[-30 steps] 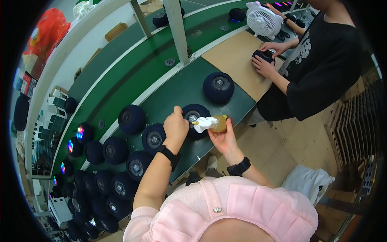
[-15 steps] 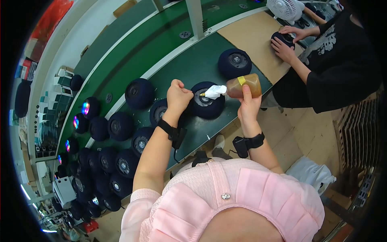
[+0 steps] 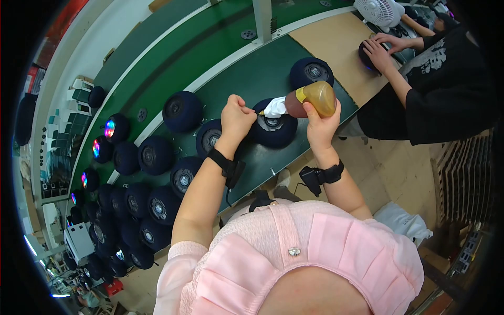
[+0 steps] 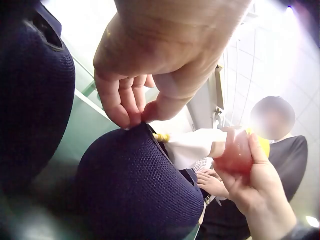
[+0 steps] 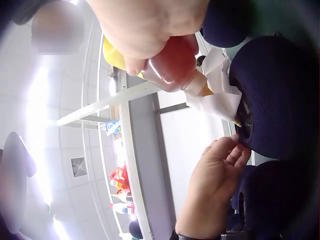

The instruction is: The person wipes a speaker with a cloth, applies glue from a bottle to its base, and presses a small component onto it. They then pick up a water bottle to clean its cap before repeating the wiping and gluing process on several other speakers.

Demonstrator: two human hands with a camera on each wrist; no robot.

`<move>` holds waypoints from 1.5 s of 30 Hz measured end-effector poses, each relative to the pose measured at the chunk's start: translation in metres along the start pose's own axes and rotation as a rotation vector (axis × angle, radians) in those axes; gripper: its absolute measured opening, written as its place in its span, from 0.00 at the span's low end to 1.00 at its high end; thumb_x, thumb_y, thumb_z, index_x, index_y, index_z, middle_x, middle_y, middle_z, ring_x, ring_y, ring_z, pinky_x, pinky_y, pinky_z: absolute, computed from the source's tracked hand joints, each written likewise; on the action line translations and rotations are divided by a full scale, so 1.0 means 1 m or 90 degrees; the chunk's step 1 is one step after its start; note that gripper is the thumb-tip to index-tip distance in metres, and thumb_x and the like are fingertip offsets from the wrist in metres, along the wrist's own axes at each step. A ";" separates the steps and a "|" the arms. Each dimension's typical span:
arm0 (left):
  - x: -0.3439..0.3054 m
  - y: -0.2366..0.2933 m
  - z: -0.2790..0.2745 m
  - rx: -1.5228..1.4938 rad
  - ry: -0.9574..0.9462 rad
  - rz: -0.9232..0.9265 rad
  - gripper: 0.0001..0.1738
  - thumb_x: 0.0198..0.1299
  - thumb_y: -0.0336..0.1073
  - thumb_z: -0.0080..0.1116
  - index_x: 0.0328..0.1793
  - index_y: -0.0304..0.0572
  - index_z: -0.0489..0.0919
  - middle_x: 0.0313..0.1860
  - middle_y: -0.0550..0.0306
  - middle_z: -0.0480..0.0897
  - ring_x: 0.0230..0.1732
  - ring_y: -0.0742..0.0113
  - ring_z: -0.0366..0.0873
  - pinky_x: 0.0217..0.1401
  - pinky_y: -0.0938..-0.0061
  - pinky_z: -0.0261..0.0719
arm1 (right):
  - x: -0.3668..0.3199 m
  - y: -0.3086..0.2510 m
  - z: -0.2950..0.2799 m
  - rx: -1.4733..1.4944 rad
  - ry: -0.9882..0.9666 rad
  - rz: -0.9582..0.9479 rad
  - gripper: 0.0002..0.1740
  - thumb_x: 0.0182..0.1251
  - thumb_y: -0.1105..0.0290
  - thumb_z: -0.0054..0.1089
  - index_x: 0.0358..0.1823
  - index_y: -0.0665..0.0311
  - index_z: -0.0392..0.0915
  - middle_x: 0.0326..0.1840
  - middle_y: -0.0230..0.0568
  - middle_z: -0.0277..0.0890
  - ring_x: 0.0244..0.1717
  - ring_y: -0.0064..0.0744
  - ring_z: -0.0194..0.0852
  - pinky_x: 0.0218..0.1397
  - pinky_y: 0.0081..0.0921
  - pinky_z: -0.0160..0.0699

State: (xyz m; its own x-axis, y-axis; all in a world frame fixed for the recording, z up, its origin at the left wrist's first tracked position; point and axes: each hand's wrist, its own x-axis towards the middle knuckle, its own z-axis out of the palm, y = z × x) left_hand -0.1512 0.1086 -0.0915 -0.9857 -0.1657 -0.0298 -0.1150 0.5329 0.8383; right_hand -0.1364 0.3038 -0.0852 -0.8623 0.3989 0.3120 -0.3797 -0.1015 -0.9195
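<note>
A round speaker in dark navy fabric (image 3: 275,136) sits on the green bench, its recessed base facing up. At the rim of that base, my left hand (image 3: 237,119) pinches the fabric edge between thumb and fingertips. My right hand (image 3: 323,126) grips a squeeze bottle of amber liquid (image 3: 318,97) with a yellow band, tilted nozzle-down. White tissue (image 3: 275,108) wraps the bottle's neck, and a small yellowish nozzle tip (image 4: 161,137) pokes out at the speaker's rim, close beside the left fingertips. In the right wrist view, the tissue (image 5: 220,100) overlaps the speaker's edge.
Several more navy speakers (image 3: 182,111) stand to the left, some with coloured lights (image 3: 109,128). Another speaker (image 3: 312,73) sits just behind. A metal post (image 3: 262,21) rises at the bench's back edge. To the right, a person in black (image 3: 446,89) handles a speaker on cardboard (image 3: 336,47).
My right hand has raised and tipped the bottle's base, bringing the nozzle to the rim beside my left fingertips. The left hand has come to the fabric edge. The head view has shifted.
</note>
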 end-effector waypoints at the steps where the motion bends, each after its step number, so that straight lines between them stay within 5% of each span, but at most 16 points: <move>1: 0.000 0.001 0.000 0.015 -0.009 -0.008 0.17 0.40 0.23 0.59 0.34 0.38 0.63 0.23 0.54 0.78 0.29 0.69 0.81 0.32 0.79 0.75 | -0.002 0.001 -0.001 -0.001 0.000 0.001 0.36 0.49 0.68 0.72 0.55 0.71 0.59 0.50 0.41 0.69 0.49 0.28 0.70 0.55 0.24 0.68; 10: -0.001 -0.003 0.002 0.021 0.019 0.026 0.17 0.38 0.25 0.59 0.34 0.37 0.65 0.20 0.54 0.79 0.24 0.63 0.79 0.30 0.73 0.75 | -0.013 0.020 -0.016 0.074 0.067 0.029 0.35 0.50 0.69 0.71 0.55 0.71 0.59 0.50 0.39 0.68 0.53 0.28 0.67 0.57 0.24 0.66; 13: -0.001 0.003 -0.001 0.043 0.000 0.001 0.16 0.40 0.23 0.59 0.33 0.38 0.64 0.22 0.55 0.77 0.29 0.68 0.81 0.32 0.77 0.76 | -0.014 0.025 -0.019 0.119 0.081 0.060 0.32 0.52 0.67 0.69 0.55 0.69 0.60 0.50 0.38 0.68 0.52 0.28 0.67 0.55 0.25 0.67; 16: 0.003 0.004 -0.001 0.024 -0.018 0.013 0.15 0.41 0.23 0.58 0.33 0.37 0.64 0.22 0.54 0.78 0.29 0.68 0.81 0.32 0.77 0.76 | -0.012 0.022 -0.029 0.167 0.099 0.222 0.28 0.59 0.61 0.63 0.55 0.66 0.61 0.50 0.40 0.68 0.52 0.31 0.68 0.55 0.29 0.69; 18: 0.015 -0.003 0.004 0.007 -0.024 0.056 0.15 0.41 0.23 0.58 0.33 0.38 0.65 0.22 0.54 0.79 0.28 0.65 0.80 0.32 0.75 0.76 | -0.008 0.019 -0.038 0.393 0.083 0.412 0.26 0.64 0.53 0.54 0.56 0.63 0.62 0.51 0.41 0.68 0.53 0.35 0.69 0.55 0.35 0.74; 19: 0.022 -0.006 0.006 -0.010 -0.030 0.096 0.14 0.41 0.24 0.58 0.33 0.38 0.66 0.22 0.53 0.79 0.27 0.62 0.80 0.32 0.72 0.76 | -0.008 0.017 -0.038 0.395 0.084 0.407 0.26 0.64 0.53 0.54 0.56 0.63 0.62 0.51 0.41 0.68 0.53 0.35 0.69 0.55 0.35 0.74; 21: 0.032 0.000 0.006 -0.001 -0.046 0.129 0.15 0.42 0.24 0.59 0.35 0.38 0.66 0.24 0.52 0.80 0.30 0.61 0.80 0.34 0.72 0.76 | -0.009 0.009 -0.037 0.501 0.189 0.573 0.28 0.65 0.48 0.48 0.56 0.62 0.62 0.54 0.42 0.67 0.55 0.38 0.68 0.55 0.39 0.75; 26: 0.017 0.011 0.007 0.061 0.044 0.166 0.17 0.45 0.29 0.61 0.42 0.39 0.69 0.35 0.47 0.79 0.40 0.54 0.79 0.41 0.67 0.76 | -0.027 0.010 -0.053 0.575 0.154 0.669 0.29 0.64 0.45 0.47 0.56 0.58 0.64 0.56 0.38 0.66 0.56 0.35 0.67 0.56 0.36 0.74; 28: -0.011 0.024 0.003 0.089 0.083 0.038 0.24 0.44 0.37 0.64 0.46 0.38 0.69 0.44 0.43 0.76 0.48 0.50 0.74 0.49 0.64 0.73 | -0.032 0.003 -0.055 0.570 0.169 0.671 0.29 0.64 0.44 0.48 0.56 0.58 0.64 0.56 0.38 0.66 0.56 0.35 0.67 0.56 0.36 0.74; 32: -0.038 0.006 0.021 0.221 0.079 -0.001 0.41 0.42 0.38 0.66 0.61 0.34 0.58 0.56 0.40 0.67 0.58 0.47 0.66 0.60 0.67 0.65 | -0.043 0.003 -0.061 0.567 0.169 0.678 0.30 0.63 0.44 0.49 0.57 0.58 0.64 0.56 0.39 0.66 0.57 0.36 0.66 0.56 0.37 0.73; 36: -0.021 -0.004 0.020 0.026 0.053 0.030 0.38 0.41 0.35 0.67 0.59 0.35 0.62 0.57 0.40 0.67 0.59 0.48 0.66 0.61 0.67 0.65 | -0.042 0.000 -0.062 0.544 0.156 0.665 0.30 0.63 0.44 0.48 0.57 0.58 0.63 0.57 0.40 0.66 0.58 0.36 0.66 0.56 0.38 0.73; 38: -0.012 -0.008 0.014 0.006 -0.081 0.058 0.34 0.40 0.32 0.67 0.56 0.36 0.65 0.53 0.42 0.72 0.57 0.51 0.69 0.59 0.68 0.68 | -0.040 -0.003 -0.061 0.531 0.165 0.656 0.30 0.63 0.44 0.48 0.57 0.58 0.63 0.57 0.40 0.66 0.58 0.36 0.66 0.56 0.38 0.73; 45: -0.007 0.009 0.011 0.220 0.035 0.133 0.27 0.40 0.29 0.63 0.50 0.36 0.68 0.32 0.47 0.80 0.37 0.54 0.80 0.42 0.68 0.77 | -0.033 -0.001 -0.067 0.484 0.109 0.566 0.29 0.65 0.45 0.46 0.57 0.59 0.63 0.56 0.40 0.68 0.57 0.36 0.67 0.57 0.39 0.73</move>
State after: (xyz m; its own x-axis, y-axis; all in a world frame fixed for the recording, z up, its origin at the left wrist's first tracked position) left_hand -0.1470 0.1233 -0.0899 -0.9853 -0.0629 0.1586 0.0437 0.8054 0.5911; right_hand -0.0848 0.3516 -0.1108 -0.8901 0.0250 -0.4551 0.1796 -0.8985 -0.4006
